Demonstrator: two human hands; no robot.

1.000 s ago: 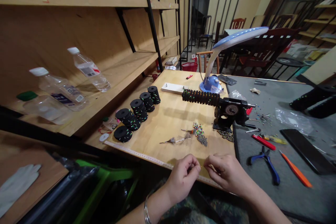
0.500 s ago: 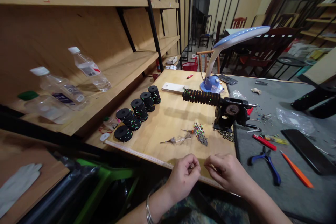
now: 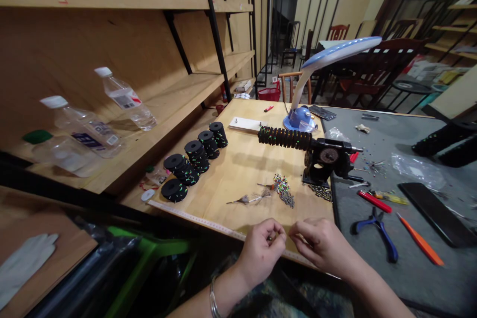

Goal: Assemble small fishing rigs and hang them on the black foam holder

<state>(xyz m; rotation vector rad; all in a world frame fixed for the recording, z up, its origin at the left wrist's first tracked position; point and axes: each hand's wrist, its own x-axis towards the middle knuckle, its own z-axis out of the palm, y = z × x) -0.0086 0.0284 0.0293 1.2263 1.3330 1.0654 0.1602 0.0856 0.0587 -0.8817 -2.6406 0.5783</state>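
At the table's front edge, my left hand (image 3: 264, 248) is closed in a pinch, with something tiny between its fingers that I cannot make out. Just right of it, my right hand (image 3: 316, 241) is also closed, thumb and finger pinched together; whatever they hold is too small to see. The fingertips of both hands are nearly touching. Beyond them lie a pile of colourful beads (image 3: 280, 182), a heap of small grey metal pieces (image 3: 286, 198) and thin feathery pieces (image 3: 244, 199). Farther back stands a black hand-cranked winder (image 3: 324, 159) carrying a row of black foam discs (image 3: 285, 137).
Stacks of black foam spools (image 3: 197, 155) line the table's left side. A blue lamp (image 3: 299, 118) stands behind the winder. On the grey mat at right lie blue-handled pliers (image 3: 377, 231), an orange tool (image 3: 419, 239) and a black phone (image 3: 439, 213). Bottles (image 3: 126, 99) stand on the left shelf.
Both hands stay almost in place, with only slight finger movement; the left fingertips have edged slightly right. The view has shifted a little.
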